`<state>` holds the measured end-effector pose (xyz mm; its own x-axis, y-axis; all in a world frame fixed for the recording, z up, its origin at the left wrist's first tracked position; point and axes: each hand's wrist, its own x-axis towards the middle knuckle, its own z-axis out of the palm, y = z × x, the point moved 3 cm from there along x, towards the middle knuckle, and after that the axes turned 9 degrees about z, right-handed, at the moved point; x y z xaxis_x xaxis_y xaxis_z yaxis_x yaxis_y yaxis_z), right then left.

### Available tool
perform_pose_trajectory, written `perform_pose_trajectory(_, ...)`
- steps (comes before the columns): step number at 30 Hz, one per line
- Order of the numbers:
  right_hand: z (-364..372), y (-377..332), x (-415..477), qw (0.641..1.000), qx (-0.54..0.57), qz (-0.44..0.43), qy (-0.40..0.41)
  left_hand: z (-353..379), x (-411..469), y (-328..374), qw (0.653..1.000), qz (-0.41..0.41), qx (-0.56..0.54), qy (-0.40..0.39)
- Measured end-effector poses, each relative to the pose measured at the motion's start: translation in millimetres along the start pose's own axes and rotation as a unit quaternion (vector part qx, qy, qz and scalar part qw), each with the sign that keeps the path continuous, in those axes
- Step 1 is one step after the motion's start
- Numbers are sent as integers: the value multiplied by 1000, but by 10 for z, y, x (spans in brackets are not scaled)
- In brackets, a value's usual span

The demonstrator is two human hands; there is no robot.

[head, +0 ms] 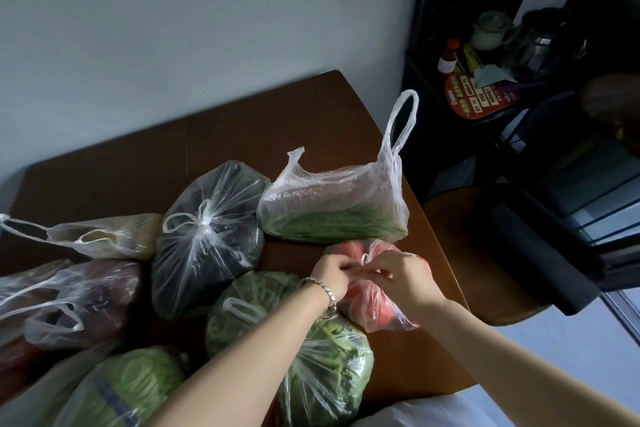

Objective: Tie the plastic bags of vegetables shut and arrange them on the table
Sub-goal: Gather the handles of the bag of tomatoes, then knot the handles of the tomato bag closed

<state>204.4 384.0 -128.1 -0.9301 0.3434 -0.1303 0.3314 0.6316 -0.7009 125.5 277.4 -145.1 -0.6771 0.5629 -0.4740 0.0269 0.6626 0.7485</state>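
Observation:
A clear bag of red tomatoes (372, 303) lies near the right edge of the brown table (242, 128). My left hand (334, 272) and my right hand (403, 276) both pinch its handles at the top, fingers meeting over the bag. Behind it lies a bag of green cucumbers (332, 211), one handle standing up untied. A knotted bag of dark vegetables (207, 236) sits to the left. Under my left forearm lies a bag of leafy greens (325, 364).
More bags fill the left: a pale one (114, 236), purple eggplants (83, 298), a cabbage (131, 388). The far half of the table is bare wood. A dark shelf (485, 55) with bottles and a chair (540, 253) stand to the right.

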Motion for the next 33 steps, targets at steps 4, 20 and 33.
perform_pose_trajectory(4,34,-8,-15,985,-148,-63,66,-19,9,43,997,29,65,13)
perform_pose_trajectory(20,-239,-66,159,997,-44,63,-23,-290,42,287,930,203,282,119)
perform_pose_trajectory(33,-738,-500,1083,968,133,176,117,-1288,390,820,981,-121,122,94)
